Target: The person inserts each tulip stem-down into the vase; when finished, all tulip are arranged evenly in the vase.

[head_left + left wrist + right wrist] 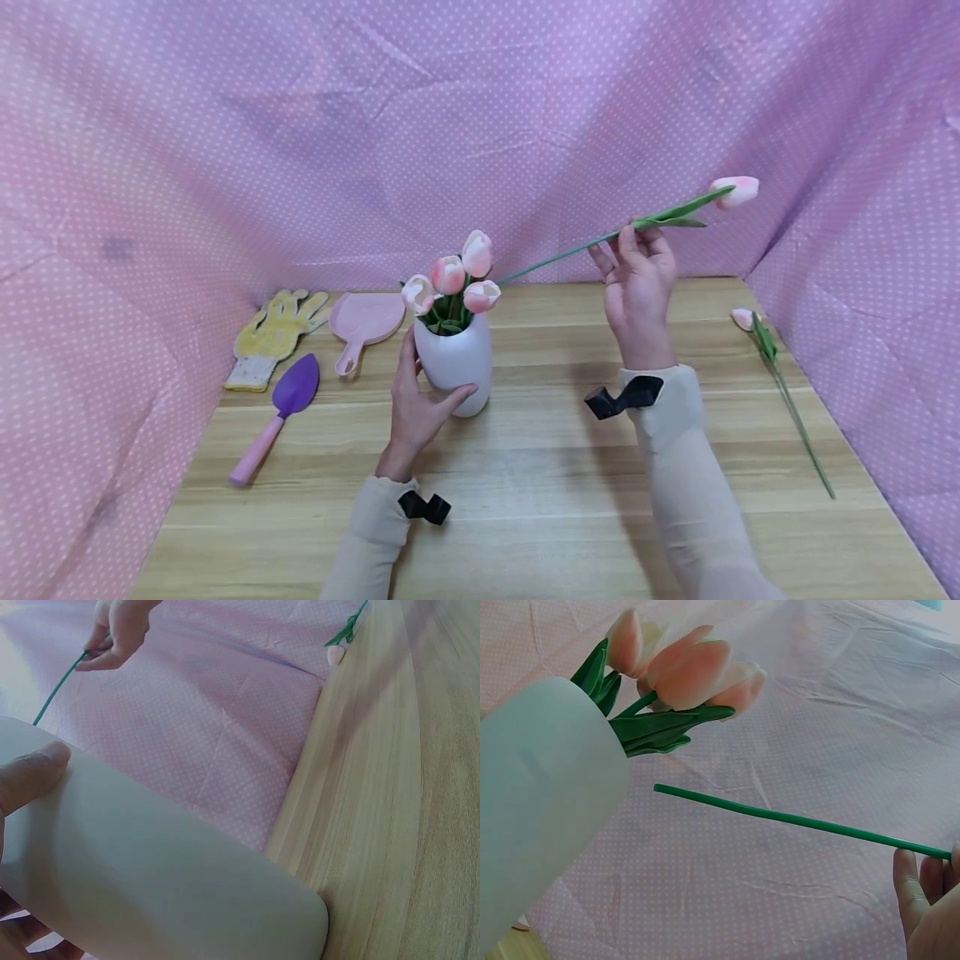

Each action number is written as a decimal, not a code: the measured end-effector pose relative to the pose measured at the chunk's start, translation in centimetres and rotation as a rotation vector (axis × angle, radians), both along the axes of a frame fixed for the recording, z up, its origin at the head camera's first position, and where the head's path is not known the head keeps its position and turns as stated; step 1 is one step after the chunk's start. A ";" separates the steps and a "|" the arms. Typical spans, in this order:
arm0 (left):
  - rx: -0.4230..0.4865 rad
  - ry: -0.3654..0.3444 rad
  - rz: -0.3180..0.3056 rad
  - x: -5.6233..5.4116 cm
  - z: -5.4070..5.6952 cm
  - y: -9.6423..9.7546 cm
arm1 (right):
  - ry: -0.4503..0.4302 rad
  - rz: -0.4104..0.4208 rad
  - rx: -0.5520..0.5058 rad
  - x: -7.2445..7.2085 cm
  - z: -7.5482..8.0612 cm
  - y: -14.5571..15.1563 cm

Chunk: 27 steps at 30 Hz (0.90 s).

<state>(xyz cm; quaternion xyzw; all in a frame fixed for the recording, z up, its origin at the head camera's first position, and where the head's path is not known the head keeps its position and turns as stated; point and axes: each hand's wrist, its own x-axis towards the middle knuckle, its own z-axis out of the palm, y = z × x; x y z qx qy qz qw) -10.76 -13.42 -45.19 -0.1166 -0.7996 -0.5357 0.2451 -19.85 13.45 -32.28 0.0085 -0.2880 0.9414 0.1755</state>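
My left hand (417, 408) grips a white vase (467, 358) around its side, thumb across the front. Several pink-and-white tulips (448, 275) with green leaves stand in the vase. Raised to the right of it, my right hand (641, 287) pinches the green stem of a single tulip (735, 192) just below its leaves. The bloom points up to the right, and the bare stem slants down left toward the vase. In the right wrist view, the stem's end (660, 788) hangs apart from the vase (547, 802), below the rim.
Another tulip (783, 392) lies at the table's right side. To the left lie a yellow-and-white glove (273, 333), a pink dustpan-like scoop (367, 318) and a trowel (295, 387) with a purple blade. Pink dotted cloth (480, 125) encloses the wooden table (525, 517) at the back and sides.
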 end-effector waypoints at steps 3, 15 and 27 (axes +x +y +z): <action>-0.005 -0.002 0.005 0.0 0.0 0.0 | 0.009 0.008 0.017 -0.2 0.2 -0.6; 0.000 -0.018 0.001 -0.1 0.1 -0.1 | 0.054 0.046 0.113 -0.2 0.6 -2.4; 0.005 -0.014 -0.008 -0.5 0.1 -0.3 | 0.072 0.039 0.225 0.0 1.1 -3.3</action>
